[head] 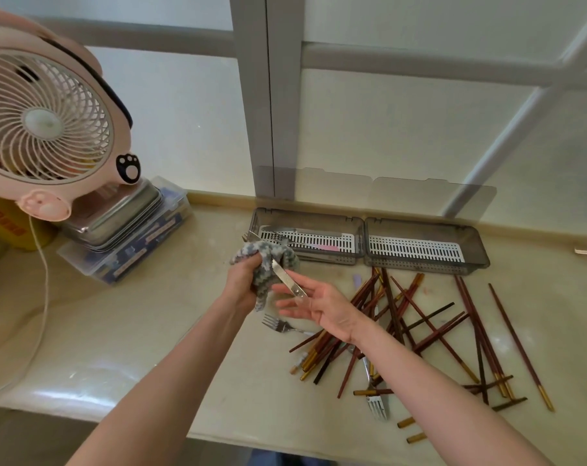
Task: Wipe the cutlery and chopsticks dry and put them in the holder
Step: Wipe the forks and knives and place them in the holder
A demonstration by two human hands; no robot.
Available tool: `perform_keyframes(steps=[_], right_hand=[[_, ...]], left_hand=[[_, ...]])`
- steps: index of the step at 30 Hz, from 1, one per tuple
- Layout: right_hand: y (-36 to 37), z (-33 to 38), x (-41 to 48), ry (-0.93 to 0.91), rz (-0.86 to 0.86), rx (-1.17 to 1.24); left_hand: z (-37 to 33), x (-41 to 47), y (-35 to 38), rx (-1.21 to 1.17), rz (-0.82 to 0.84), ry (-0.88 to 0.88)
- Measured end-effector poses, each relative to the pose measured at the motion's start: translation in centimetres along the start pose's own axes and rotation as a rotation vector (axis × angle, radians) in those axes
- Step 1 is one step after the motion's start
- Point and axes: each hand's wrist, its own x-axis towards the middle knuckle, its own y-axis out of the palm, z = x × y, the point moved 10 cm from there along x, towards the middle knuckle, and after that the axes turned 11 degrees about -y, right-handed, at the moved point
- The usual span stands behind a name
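One counter (150,331) runs under the window; one pink fan (43,122) sits far left on a stack of metal trays (117,210), which rests on one clear plastic box (144,240).

The holder is two grey bins side by side against the window, lids up, each with one white slotted insert; the left bin (256,223) has cutlery (285,235) lying in it, one fork visible, rest too overlapped to count; the right bin (477,243) touches it.

The chopsticks (416,317) lie in one loose heap on the counter just in front of the bins, right of your hands; they're too crossed for an exact count.

Your left hand (241,284) grips one grey-white cloth (268,264), fingers curled round it, above the counter near the left bin.

Your right hand (325,307) is palm-up with fingers nearly straight; the handle end of one metal utensil (290,284) lies against them; can't tell whether the thumb pinches it; its other end is wrapped in the cloth.

Two forks on the counter: one (277,326) under your hands, one (378,406) in the heap's near edge.
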Motion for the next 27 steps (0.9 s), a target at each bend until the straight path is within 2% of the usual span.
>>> perform_keyframes(steps=[4, 8, 13, 20, 23, 26, 27], right_hand=[[-0.2, 0.2, 0.0, 0.007, -0.019, 0.043], [-1.7, 0.6, 0.3, -0.063, -0.178, 0.006], [-1.5, 0.8, 1.1, -0.091, -0.285, -0.113], [-4.0, 1.0, 1.6, 0.044, -0.541, -0.31], [-4.9, 1.3, 1.3, 0.084, -0.59, -0.457], [-6.2, 4.8, 1.0, -0.141, -0.769, -0.58], [-6.0, 5.6, 1.5, -0.177, -0.754, -0.58]], left_hand=[[-0.3, -0.4, 0.3, 0.002, -0.01, 0.018], [-0.9, -0.6, 0.9, -0.034, 0.007, 0.064], [-0.5, -1.3, 1.4, 0.001, 0.012, 0.079], [1.7, -2.0, 3.3, 0.2, 0.115, 0.058], [1.2, -1.6, 2.2, 0.324, 0.016, 0.074], [-0.1, -1.4, 1.9, 0.518, -0.11, 0.181], [-0.5, -1.6, 2.3, 0.637, -0.145, 0.235]])
